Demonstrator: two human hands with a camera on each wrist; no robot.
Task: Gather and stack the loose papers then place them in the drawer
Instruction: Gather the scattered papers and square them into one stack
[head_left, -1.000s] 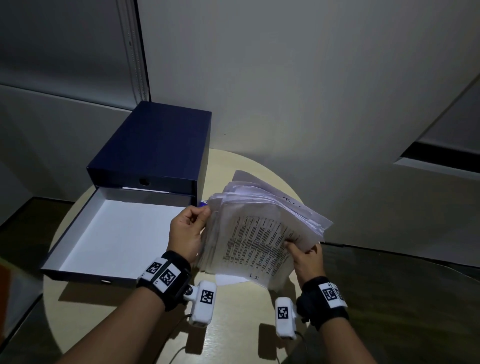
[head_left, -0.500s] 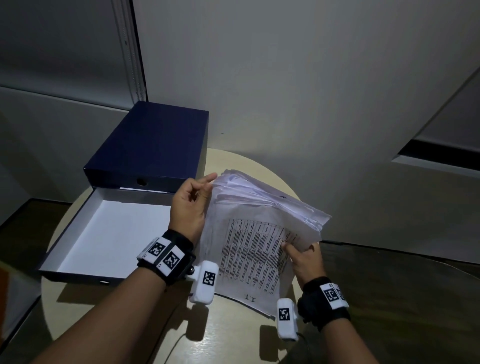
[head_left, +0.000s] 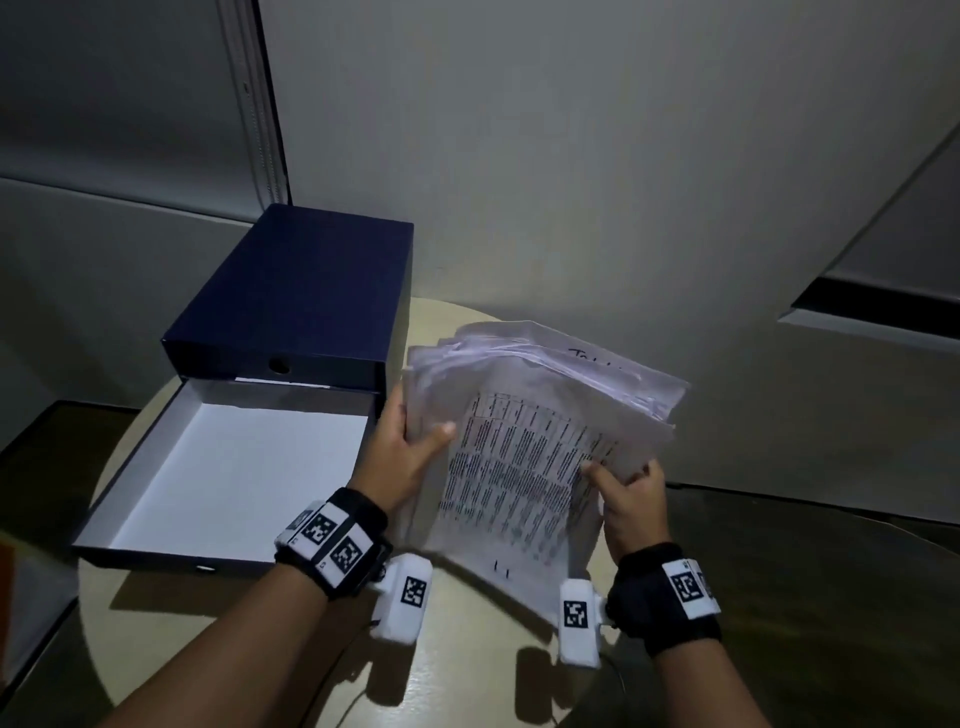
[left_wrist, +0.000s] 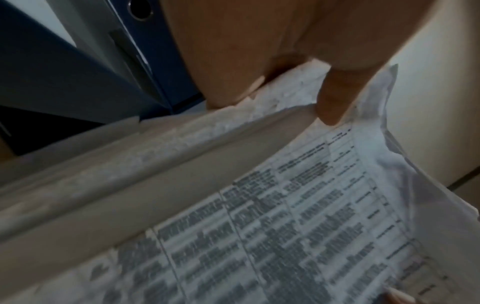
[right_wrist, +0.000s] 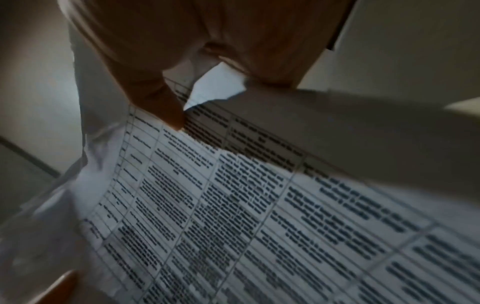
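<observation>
Papers (head_left: 530, 441) pinched at both edges, left hand (head_left: 405, 457) & right hand (head_left: 631, 499) each gripping tight. Square edges w/ a tap on worktop (head_left: 467, 675), then slide flat into drawer (head_left: 156, 467).

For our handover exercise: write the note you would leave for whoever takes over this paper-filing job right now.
Left hand grips the left edge of the paper stack; right hand pinches its right edge.
The stack is tilted above the round table, sheets uneven.
The drawer of the blue box stands open, its white floor showing.
Done: papers gathered.
Left: square the edges, lay the stack in the drawer.
</observation>
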